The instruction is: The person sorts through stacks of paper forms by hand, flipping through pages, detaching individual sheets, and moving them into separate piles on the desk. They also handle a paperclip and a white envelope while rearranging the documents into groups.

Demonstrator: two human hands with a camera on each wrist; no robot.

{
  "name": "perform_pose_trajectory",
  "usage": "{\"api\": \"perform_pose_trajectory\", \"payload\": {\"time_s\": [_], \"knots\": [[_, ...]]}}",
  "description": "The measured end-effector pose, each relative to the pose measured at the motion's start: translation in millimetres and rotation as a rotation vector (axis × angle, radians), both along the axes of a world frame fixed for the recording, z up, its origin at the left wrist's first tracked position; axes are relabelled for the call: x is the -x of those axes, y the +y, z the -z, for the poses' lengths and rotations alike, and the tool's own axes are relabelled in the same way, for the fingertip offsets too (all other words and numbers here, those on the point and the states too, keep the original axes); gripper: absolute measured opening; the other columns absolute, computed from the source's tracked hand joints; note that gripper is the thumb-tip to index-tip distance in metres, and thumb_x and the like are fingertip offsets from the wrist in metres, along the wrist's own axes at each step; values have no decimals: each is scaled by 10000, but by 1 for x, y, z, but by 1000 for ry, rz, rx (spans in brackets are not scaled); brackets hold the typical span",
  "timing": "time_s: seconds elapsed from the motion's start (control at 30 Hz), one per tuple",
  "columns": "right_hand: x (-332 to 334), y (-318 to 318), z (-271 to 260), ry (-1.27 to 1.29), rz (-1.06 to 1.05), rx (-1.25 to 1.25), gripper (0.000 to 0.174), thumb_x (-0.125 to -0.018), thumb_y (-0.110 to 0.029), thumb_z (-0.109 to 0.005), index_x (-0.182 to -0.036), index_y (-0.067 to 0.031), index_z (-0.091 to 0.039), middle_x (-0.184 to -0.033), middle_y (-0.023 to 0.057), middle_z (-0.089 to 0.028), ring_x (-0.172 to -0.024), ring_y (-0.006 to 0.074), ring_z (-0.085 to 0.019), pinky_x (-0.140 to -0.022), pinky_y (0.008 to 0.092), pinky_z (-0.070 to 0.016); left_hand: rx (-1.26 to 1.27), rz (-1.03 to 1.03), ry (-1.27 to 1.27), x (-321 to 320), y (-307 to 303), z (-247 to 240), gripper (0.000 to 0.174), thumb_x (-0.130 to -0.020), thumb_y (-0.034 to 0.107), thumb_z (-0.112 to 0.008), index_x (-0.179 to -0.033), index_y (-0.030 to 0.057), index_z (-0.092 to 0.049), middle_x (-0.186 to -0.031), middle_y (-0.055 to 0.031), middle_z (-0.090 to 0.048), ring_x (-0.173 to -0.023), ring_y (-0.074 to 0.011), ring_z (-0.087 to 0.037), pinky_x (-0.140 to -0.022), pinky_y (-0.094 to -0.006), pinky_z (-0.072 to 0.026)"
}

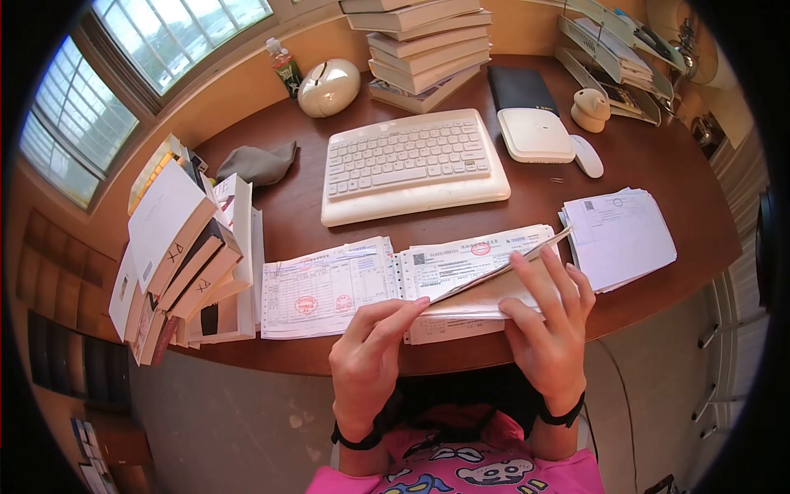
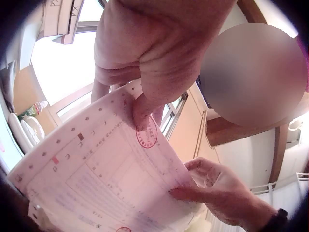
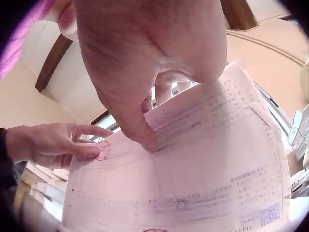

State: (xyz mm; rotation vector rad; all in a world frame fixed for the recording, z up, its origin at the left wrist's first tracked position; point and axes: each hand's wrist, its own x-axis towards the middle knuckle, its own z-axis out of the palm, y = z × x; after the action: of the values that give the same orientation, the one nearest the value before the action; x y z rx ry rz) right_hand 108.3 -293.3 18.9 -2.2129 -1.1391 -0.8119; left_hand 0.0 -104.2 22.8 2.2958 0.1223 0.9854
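Observation:
Both hands hold a stamped printed form (image 2: 106,169) tilted up on edge, its near side shaded in the head view. My left hand (image 1: 368,358) pinches its left end, thumb beside a red round stamp (image 2: 147,137) in the left wrist view. At the other end my right hand (image 1: 553,337) grips it, thumb on the near face and fingers spread behind the upper edge. Beneath and behind it lies a stack of forms (image 1: 428,257) with punched left edges. Another stamped form pile (image 1: 329,284) lies left of that stack.
A third paper pile (image 1: 629,239) sits at the right. Behind the forms stands a white keyboard (image 1: 407,160) on a white base; a white box (image 1: 535,136) and mouse (image 1: 587,156) are beside it. Stacked books (image 1: 177,255) border the left side of the brown desk (image 1: 284,198).

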Motion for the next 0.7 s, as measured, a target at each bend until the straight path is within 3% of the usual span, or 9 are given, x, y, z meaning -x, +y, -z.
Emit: {"api": "perform_pose_trajectory", "payload": {"time_s": [0.23,0.4,0.7], "knots": [[1,2,4,-45,-78,3,204,-818,-63,-681,-1014,-117,-674,-1292,53,-651,-1256,299,-559,-1028,467,-405,15,-13,-6,-1,-2,-4,389,-813,-122,-660,-1129,97,-721,-949,-96,-689,-827,-228,-697,-686,-320,-585],[5,1,6,-14,-69,-29,349,-803,-58,-653,-1139,-127,-722,-1246,87,-652,-1204,299,-581,-995,461,-454,17,-30,10,-1,-3,-3,403,-801,-121,-669,-1128,109,-723,-955,-92,-686,-828,-228,-696,-674,-321,-582],[5,4,3,-13,-64,-5,395,-789,-64,-654,-1164,-163,-728,-1302,113,-627,-1253,316,-559,-1046,459,-431,14,-19,7,-1,-2,-2,410,-800,-115,-673,-1131,121,-726,-958,-86,-683,-831,-222,-698,-669,-318,-579]]}}
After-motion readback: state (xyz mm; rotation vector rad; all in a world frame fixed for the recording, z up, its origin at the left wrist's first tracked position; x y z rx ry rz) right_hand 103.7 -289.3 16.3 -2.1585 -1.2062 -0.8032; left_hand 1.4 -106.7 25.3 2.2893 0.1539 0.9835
